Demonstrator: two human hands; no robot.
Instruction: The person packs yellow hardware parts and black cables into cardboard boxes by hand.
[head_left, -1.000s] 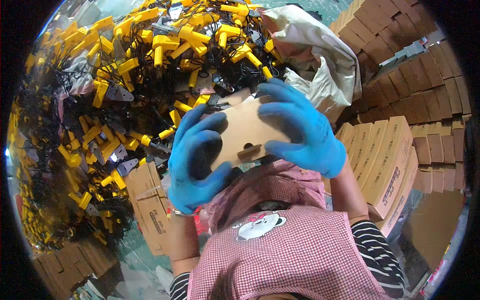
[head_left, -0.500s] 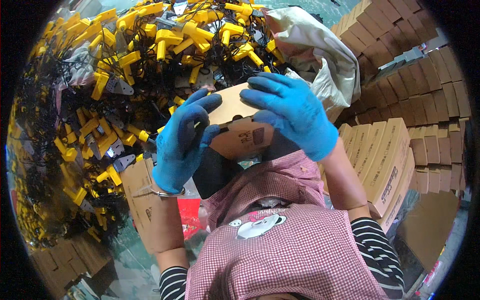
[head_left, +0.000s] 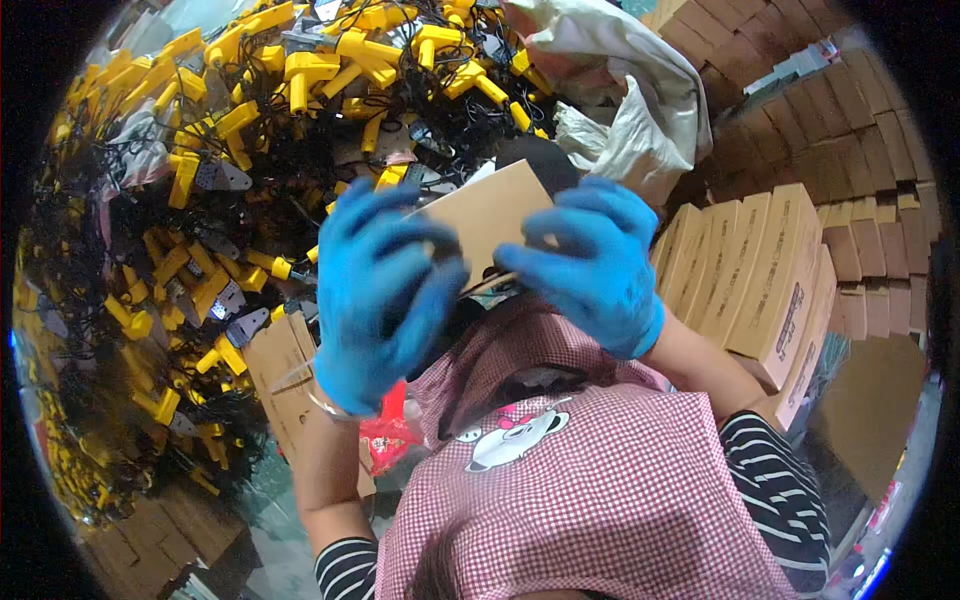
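Note:
A small brown cardboard box is held up in front of my lap, its plain face tilted and its lower edge near my apron. My blue-gloved left hand, slightly blurred, curls its fingers at the box's left side. Along the right side, my blue-gloved right hand grips with bent fingers and thumb. Dark slots show near the lower edge between the hands. What lies inside the box is hidden.
A large heap of yellow-handled tools with black cords spreads ahead and left. A white woven sack lies beyond my right hand. Cardboard boxes stand in rows at right. At left rests another carton, near red plastic packaging.
The box has turned and tilted, so its plain face shows and its printed side no longer does. Both hands have shifted lower, with the left fingers moving along the box's side.

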